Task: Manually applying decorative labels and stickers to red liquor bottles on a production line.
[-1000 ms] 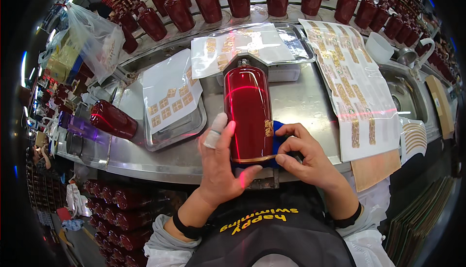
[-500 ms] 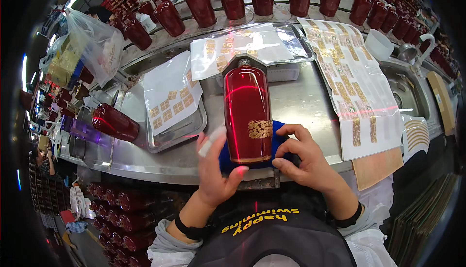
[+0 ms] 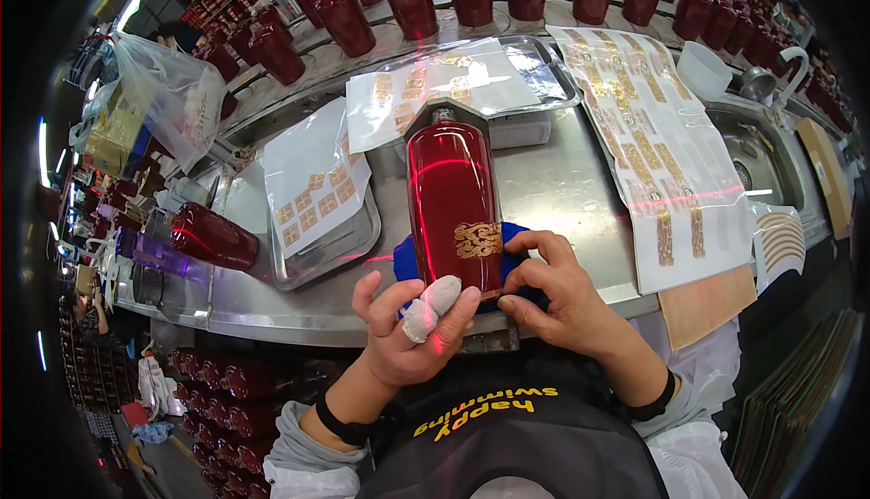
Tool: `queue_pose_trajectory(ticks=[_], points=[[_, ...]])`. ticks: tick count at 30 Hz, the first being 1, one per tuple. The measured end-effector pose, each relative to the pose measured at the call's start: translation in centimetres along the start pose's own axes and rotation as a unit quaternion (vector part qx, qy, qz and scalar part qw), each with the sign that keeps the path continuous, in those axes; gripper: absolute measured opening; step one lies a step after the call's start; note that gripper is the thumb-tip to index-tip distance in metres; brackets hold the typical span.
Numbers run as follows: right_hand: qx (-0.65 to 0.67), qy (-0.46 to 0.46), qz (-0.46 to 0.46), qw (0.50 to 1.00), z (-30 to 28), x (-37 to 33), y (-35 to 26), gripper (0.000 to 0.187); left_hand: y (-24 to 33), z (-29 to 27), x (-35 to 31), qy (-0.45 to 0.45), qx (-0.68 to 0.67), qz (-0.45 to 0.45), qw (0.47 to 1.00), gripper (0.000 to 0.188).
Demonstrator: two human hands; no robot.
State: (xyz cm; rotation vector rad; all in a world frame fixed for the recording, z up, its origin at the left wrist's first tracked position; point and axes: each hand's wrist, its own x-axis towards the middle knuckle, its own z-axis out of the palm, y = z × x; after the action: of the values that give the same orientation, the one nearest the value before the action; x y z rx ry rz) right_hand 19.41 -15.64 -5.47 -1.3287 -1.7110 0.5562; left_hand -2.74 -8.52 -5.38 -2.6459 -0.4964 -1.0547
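A glossy dark red bottle (image 3: 444, 191) lies before me, neck pointing away, on a blue cloth (image 3: 404, 263). Behind its shoulders is a dark angled rest (image 3: 480, 120). A gold patterned decal (image 3: 476, 240) sits on the bottle's lower right face. My left hand (image 3: 408, 331) is at the lower left of the base, its thumb and a white-covered finger pinched together; whether anything is between them is hidden. Its other fingers stay apart. My right hand (image 3: 562, 295) grips the lower right edge with bent fingers, thumb by the base corner.
Left of the bottle, a sheet of small gold decals (image 3: 313, 191) lies on a metal tray (image 3: 362, 236). Another decal sheet (image 3: 362, 100) is beyond the bottle, and a large one (image 3: 648, 173) is to the right. One red bottle (image 3: 213, 236) lies far left; several stand behind. A sink (image 3: 752, 150) is at right.
My left hand has moved right, from beside the bottle to its base, and its thumb and covered finger have come together. The right hand stays at the bottle's edge. The view has shifted slightly.
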Motion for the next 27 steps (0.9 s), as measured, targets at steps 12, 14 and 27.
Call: queue_pose_trajectory(ticks=[12, 14, 27], points=[[-0.002, 0.008, -0.008, 1.0, 0.01, -0.02, 0.1, 0.018, 0.14, 0.34, 0.58, 0.02, 0.022, 0.058, 0.998, 0.037], [0.003, 0.007, -0.008, 1.0, -0.02, -0.03, 0.17, 0.018, 0.13, 0.2, 0.43, 0.031, -0.014, 0.038, 0.999, 0.038], [0.012, 0.0, 0.003, 1.0, -0.11, -0.2, 0.28, 0.018, 0.01, 0.19, 1.02, 0.025, 0.019, 0.091, 0.995, 0.034]])
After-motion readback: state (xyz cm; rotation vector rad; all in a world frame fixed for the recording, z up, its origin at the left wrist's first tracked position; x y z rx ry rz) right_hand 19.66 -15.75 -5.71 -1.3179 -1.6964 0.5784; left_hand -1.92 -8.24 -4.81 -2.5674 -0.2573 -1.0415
